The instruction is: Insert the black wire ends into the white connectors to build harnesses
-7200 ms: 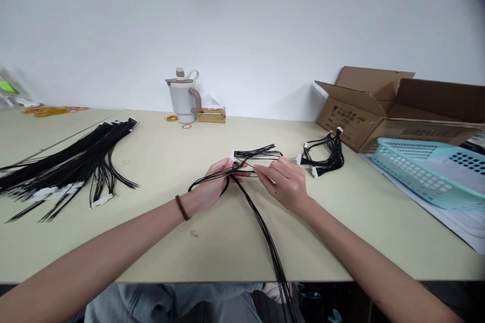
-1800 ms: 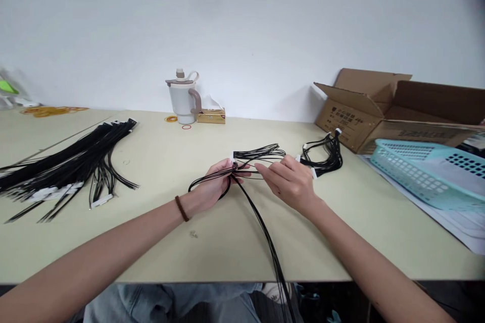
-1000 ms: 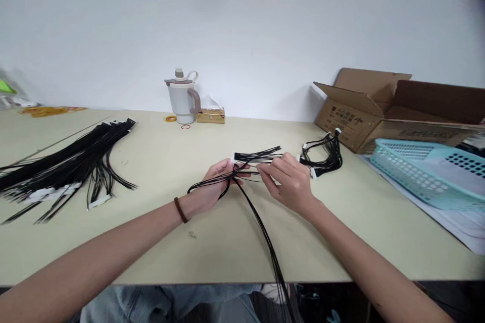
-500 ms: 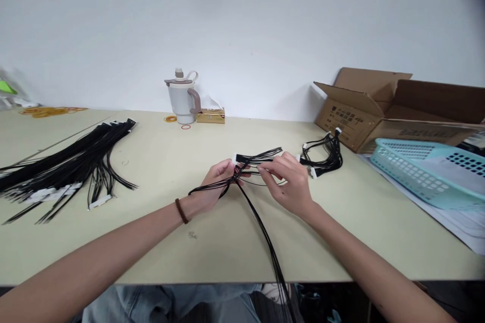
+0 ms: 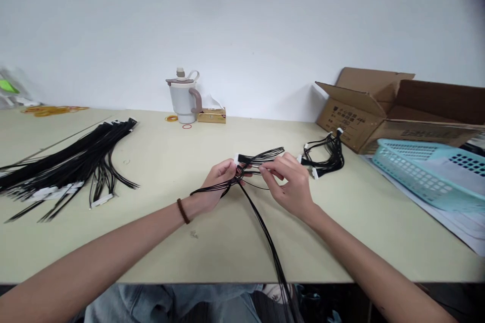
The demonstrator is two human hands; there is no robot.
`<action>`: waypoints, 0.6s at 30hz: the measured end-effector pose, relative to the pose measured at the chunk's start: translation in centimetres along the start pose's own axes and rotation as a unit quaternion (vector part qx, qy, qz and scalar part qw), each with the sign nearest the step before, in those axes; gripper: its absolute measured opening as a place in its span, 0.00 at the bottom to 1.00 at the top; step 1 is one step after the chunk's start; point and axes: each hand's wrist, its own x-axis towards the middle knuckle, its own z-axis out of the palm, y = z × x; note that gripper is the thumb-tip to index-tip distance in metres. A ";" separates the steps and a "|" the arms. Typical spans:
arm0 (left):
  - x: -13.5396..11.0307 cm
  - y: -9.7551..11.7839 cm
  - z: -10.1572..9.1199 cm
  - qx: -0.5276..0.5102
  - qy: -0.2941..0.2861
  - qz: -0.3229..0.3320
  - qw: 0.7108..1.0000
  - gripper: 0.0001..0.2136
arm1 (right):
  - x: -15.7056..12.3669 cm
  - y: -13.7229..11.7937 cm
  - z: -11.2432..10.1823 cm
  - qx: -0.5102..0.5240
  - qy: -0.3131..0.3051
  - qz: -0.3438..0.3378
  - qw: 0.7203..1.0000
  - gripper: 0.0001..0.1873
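Observation:
My left hand is closed around a wire harness of thin black wires, near a white connector at its thumb tip. Some wires loop back over the left wrist; a long strand runs down past the table's front edge toward my lap. My right hand is just to the right, thumb and forefinger pinched together at the harness wires. Which wire sits between those fingertips is too small to make out clearly.
Many black wires with white connectors lie at the left. Behind are a tumbler, a tissue pack and rubber bands. At right are a looped harness, an open cardboard box and a turquoise basket.
Both hands keep nearly the same pose on the wires. The whole view has shifted very slightly.

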 end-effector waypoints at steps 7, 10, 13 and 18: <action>0.1 0.0 0.1 0.005 -0.008 0.005 1.000 0.13 | -0.1 -0.1 0.2 -0.023 0.011 -0.013 1.000 0.05; 0.1 -0.1 0.1 0.022 -0.024 0.007 0.999 0.13 | -0.3 -0.1 0.5 -0.041 0.025 -0.039 0.998 0.03; 0.1 -0.4 0.0 0.044 -0.036 0.005 0.998 0.14 | -0.6 0.0 0.9 -0.060 0.027 -0.072 0.995 0.03; 0.2 -0.4 0.0 0.071 -0.022 -0.001 0.997 0.15 | -0.8 0.0 1.2 -0.073 0.033 -0.084 0.993 0.04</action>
